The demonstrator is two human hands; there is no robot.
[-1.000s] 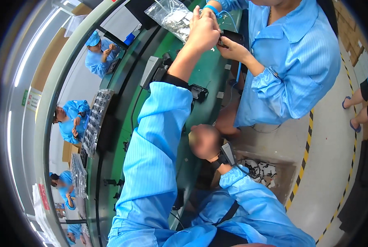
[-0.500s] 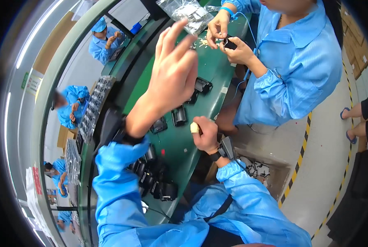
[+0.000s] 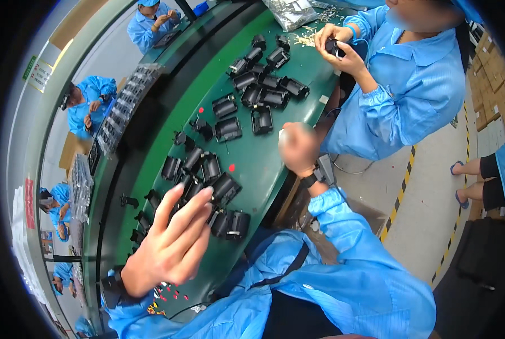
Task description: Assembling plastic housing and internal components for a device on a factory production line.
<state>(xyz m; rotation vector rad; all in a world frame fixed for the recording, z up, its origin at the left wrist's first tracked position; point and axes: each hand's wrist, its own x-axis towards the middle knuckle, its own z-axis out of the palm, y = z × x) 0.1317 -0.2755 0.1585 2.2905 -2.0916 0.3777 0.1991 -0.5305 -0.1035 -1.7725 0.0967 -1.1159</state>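
Note:
My left hand [image 3: 170,243] hovers at the lower left of the green work table [image 3: 258,164]. Its fingers are apart and stretched toward a group of black plastic housings [image 3: 225,188]; I see nothing held in it, and cannot tell whether the fingertips touch a housing. Beyond the table's near edge, my right hand [image 3: 300,150] is closed and smeared by motion. A pale cover [image 3: 282,139] shows on its thumb; anything inside the fist is hidden. More black housings [image 3: 272,99] lie in a loose cluster farther up the table.
A co-worker in blue [image 3: 396,96] handles a small black part [image 3: 335,47] at the far right. Nearby lie pale small pieces [image 3: 305,39] and a clear bag [image 3: 291,12]. Red bits [image 3: 176,295] sit near my left wrist. Clear trays [image 3: 129,104] stand across the line.
My left hand has dropped from high over the table toward the nearer housings. My right hand has risen slightly to the right, still closed. The view has shifted, uncovering more housings.

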